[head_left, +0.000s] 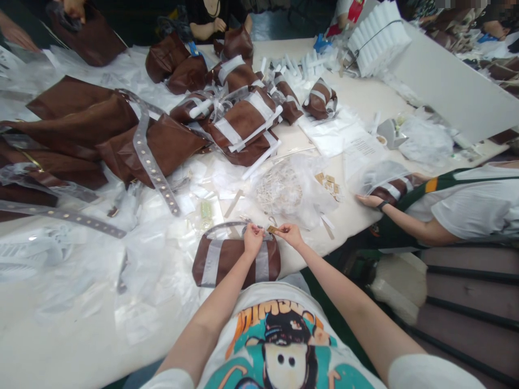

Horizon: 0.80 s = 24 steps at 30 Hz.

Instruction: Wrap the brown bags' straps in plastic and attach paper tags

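Since the tag is tiny, right hand [291,235] pinches the brass tag [273,229] in closed fingers, just above the brown bag [227,263] at lower center; left hand [253,240] appears closed on its strap [227,225], steadying it.

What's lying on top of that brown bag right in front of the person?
Two white bands cross the brown bag, and a grey strap curves along its top edge, near the left hand. The bag's surface under the bands is covered, so it can't be seen.
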Each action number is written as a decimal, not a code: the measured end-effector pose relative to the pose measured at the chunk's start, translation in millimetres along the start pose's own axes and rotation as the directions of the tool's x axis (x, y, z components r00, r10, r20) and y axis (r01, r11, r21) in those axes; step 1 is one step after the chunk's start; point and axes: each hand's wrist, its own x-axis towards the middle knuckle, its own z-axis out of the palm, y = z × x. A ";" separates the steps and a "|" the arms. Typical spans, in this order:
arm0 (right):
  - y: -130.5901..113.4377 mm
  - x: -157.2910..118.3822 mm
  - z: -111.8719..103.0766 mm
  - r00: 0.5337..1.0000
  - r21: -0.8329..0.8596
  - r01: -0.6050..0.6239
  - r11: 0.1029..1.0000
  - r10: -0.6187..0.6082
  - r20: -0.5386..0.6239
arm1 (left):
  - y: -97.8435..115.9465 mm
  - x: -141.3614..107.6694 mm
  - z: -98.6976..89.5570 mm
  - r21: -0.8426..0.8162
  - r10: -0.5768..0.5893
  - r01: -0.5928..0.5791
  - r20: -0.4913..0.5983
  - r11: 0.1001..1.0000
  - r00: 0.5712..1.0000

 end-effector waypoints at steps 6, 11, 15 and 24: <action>-1.1 7.1 -4.7 0.997 -0.046 0.024 0.999 -0.020 0.079 | 3.6 -4.0 -5.3 0.019 0.067 -0.066 -0.055 0.998 0.996; -16.2 14.2 -8.6 0.973 -0.114 0.140 0.984 -0.116 0.199 | 5.2 -5.4 -5.6 -0.060 0.070 -0.070 -0.009 0.996 0.998; -28.1 16.5 -8.9 0.932 -0.242 0.290 0.926 -0.215 0.291 | 4.1 -1.5 -3.3 -0.154 0.012 -0.002 0.063 0.988 0.998; -19.9 17.2 2.4 0.944 -0.260 0.267 0.928 -0.197 0.266 | 4.8 0.2 -11.1 -0.214 -0.072 0.108 0.169 0.971 0.983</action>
